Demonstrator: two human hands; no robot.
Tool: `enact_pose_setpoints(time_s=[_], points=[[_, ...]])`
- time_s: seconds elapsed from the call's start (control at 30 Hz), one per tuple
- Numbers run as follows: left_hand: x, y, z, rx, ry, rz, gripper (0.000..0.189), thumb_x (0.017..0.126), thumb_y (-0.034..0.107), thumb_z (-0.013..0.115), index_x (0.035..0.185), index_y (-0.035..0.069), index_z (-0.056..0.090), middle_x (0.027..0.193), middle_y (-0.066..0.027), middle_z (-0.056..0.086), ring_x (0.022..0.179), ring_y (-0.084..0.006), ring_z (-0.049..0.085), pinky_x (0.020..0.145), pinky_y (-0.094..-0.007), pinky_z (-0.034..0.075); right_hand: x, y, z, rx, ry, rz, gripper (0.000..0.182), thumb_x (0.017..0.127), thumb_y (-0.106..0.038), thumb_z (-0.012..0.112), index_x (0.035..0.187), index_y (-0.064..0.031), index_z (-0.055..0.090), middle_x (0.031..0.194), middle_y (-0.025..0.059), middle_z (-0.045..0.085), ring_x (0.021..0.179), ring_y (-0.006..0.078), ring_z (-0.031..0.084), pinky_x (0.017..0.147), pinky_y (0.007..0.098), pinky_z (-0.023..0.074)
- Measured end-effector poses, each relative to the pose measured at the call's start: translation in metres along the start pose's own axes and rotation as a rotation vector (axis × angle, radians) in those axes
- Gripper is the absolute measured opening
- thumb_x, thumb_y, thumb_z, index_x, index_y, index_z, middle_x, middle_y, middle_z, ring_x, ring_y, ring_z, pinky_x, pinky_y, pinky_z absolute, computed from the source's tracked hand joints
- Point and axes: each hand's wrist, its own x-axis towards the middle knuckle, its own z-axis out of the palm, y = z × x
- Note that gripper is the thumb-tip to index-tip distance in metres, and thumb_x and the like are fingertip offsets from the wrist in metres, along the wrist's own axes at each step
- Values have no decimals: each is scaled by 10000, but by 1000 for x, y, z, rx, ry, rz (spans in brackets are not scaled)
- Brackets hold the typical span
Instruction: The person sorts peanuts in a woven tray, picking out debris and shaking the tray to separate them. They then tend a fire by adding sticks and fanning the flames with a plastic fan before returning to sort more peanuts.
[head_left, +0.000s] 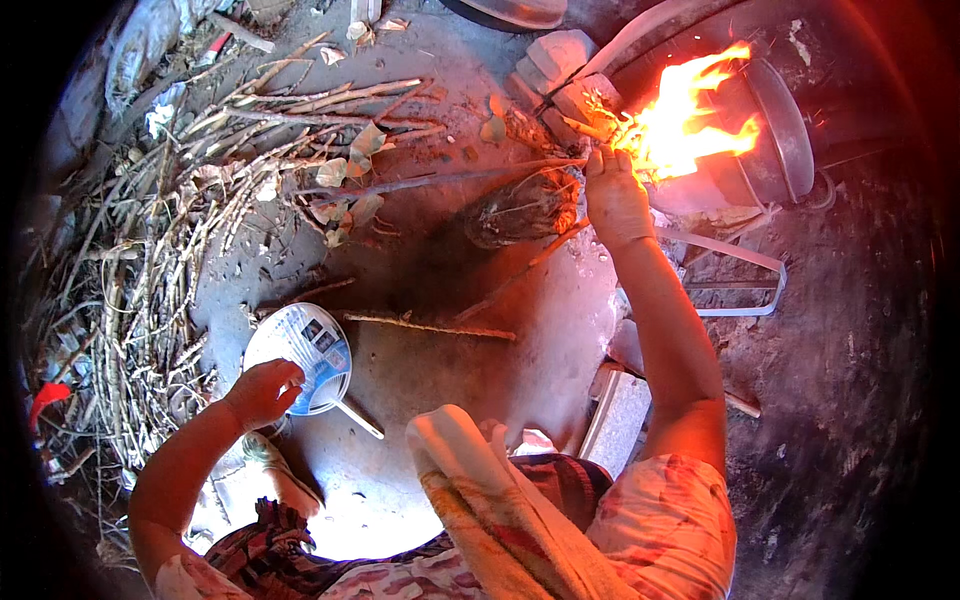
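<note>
My right hand (619, 199) reaches to the near edge of a bright fire (679, 124), fingertips beside thin burning sticks (589, 129). Glare and the back of the hand hide whether the fingers grip anything. The flames lick the side of a round metal pot (780, 127). Lower left, my left hand (270, 391) is over a round plastic hand fan (300, 345) printed with writing and pictures. Its fingers are bent, with a gap between thumb and forefinger, and they are not around the fan's white handle (360, 418).
Dry sticks (150, 300) are heaped along the left, with dry leaves (364, 146) at their edge. A charred log (525, 206) lies by the fire near bricks (574, 75). A bent metal frame (776, 289) is right of my forearm. A towel (487, 495) hangs before me.
</note>
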Motion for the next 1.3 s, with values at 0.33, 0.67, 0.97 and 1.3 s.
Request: enact_pose_setpoints(time_s=[0.33,0.67,0.97,1.3], points=[[29,7,-19,152,148,62,189,769,56,640,945,48,572,964,-140,591,952,-333,572,840,-404,474,24,-6,18,135,-82,138,308,805,-55,510,1103,23,526,1085,151,575,1048,294,532,909,352,466],[84,-1,-29,268,260,150,390,695,7,689,1056,30,543,1200,-200,532,1168,-387,477,1010,-438,383,-62,3,80,843,283,647,245,861,-161,604,1045,0,584,1021,155,624,989,322,558,792,386,491],[227,-8,0,435,482,-20,704,751,115,698,1375,84,374,1430,-149,330,1308,-361,332,1071,-481,288,-107,-121,114,2461,-267,1079,378,940,-413,536,1050,-60,616,914,51,634,840,147,587,754,305,481],[283,4,8,588,719,-197,736,735,226,715,1377,106,374,1372,-84,400,1243,-316,381,1029,-510,278,-105,-116,84,2485,-89,1133,271,978,-289,497,1007,-39,598,876,62,617,771,146,583,686,285,497]])
